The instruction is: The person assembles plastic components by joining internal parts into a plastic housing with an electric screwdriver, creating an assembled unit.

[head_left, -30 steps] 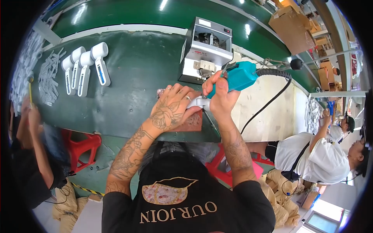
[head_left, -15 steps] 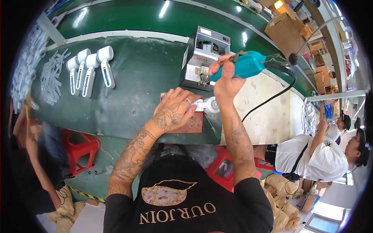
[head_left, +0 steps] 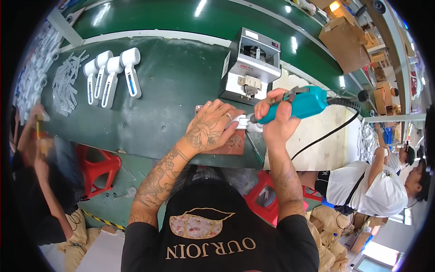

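My left hand (head_left: 209,128) presses down a white handheld fan (head_left: 243,122), its fingers closed over the handle and hiding most of it. Beneath lies a reddish-brown pad (head_left: 233,147). In my right hand (head_left: 279,119) is a teal electric screwdriver (head_left: 304,103), held almost level, its nose pointing left at the fan's neck. Whether the bit touches the fan is hidden by my fingers. Just behind stands a grey screw feeder (head_left: 252,61). A thin hand screwdriver (head_left: 256,152) with a green handle lies beside the pad.
Several white handheld fans (head_left: 132,77) lie at the left, beside a pile of pale plastic strips (head_left: 66,86). A black cable (head_left: 328,136) curves over cardboard (head_left: 319,129) at the right. Co-workers sit on both sides. A red stool (head_left: 102,167) stands at the left.
My right hand has brought the electric screwdriver away from the feeder's front, down and toward me, to the fan. My left hand still holds the fan on the pad. The view has shifted slightly.
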`<state>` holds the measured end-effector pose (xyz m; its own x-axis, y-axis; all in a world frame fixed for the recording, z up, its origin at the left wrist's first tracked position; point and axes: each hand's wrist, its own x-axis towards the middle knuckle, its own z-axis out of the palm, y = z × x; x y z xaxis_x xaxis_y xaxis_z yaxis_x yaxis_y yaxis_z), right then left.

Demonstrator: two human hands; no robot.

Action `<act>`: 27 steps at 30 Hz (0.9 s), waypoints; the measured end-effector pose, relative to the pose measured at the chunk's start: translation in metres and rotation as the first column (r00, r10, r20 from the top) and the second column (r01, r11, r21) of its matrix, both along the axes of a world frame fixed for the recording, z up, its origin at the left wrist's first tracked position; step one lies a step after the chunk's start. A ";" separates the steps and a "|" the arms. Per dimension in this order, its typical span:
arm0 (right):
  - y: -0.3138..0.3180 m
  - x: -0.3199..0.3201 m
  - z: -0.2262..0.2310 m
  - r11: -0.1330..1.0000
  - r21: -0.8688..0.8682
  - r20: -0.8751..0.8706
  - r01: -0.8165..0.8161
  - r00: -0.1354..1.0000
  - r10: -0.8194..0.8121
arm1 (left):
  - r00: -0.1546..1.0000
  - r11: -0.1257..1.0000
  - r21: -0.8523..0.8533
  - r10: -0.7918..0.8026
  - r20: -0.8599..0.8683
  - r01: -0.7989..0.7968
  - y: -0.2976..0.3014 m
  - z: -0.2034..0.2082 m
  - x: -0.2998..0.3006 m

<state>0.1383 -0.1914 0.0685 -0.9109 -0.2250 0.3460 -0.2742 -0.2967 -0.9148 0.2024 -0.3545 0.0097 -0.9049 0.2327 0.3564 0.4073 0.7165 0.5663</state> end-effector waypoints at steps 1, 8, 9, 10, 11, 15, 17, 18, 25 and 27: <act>0.002 0.005 0.000 0.999 0.047 0.010 0.015 1.000 -0.016 | 1.000 1.000 0.006 0.006 0.009 -0.006 -0.001 0.000 0.000; 0.010 0.009 -0.016 0.999 0.047 -0.007 -0.019 1.000 0.019 | 0.999 1.000 0.007 0.021 0.038 -0.022 0.000 0.000 0.002; 0.010 0.009 -0.016 0.999 0.047 -0.006 -0.017 1.000 0.017 | 0.998 1.000 0.007 0.025 0.050 -0.025 0.000 0.000 0.002; 0.010 0.009 -0.017 0.999 0.038 0.000 -0.018 1.000 0.018 | 0.998 1.000 0.006 0.024 0.052 -0.024 0.001 0.001 0.003; 0.010 0.010 -0.018 0.999 0.028 0.007 -0.019 1.000 0.018 | 0.998 1.000 0.001 0.022 0.056 -0.023 0.001 0.001 0.003; 0.009 0.012 -0.035 1.000 -0.012 0.054 -0.018 0.998 0.018 | 0.999 1.000 -0.021 0.018 0.051 -0.017 0.003 -0.003 0.003; 0.009 0.011 -0.037 0.997 -0.050 0.037 -0.051 0.998 0.053 | 0.998 1.000 -0.023 0.009 0.055 -0.008 0.004 -0.003 0.000; 0.008 0.010 -0.036 0.998 -0.051 0.042 -0.044 0.998 0.046 | 0.999 1.000 -0.029 0.010 0.048 -0.008 0.004 -0.001 -0.002; 0.004 0.012 -0.046 1.000 0.014 -0.048 0.021 0.999 -0.020 | 0.998 0.998 -0.053 0.032 0.046 -0.030 -0.002 0.008 0.001; 0.008 0.012 -0.067 0.988 0.061 -0.048 0.139 0.990 -0.136 | 0.998 0.999 0.027 0.040 0.047 -0.041 -0.001 0.000 -0.001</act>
<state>0.1502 -0.1830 0.0016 -0.9189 -0.1218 0.3753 -0.3487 -0.1948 -0.9168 0.2010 -0.3554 0.0096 -0.9291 0.1865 0.3195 0.3513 0.7157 0.6037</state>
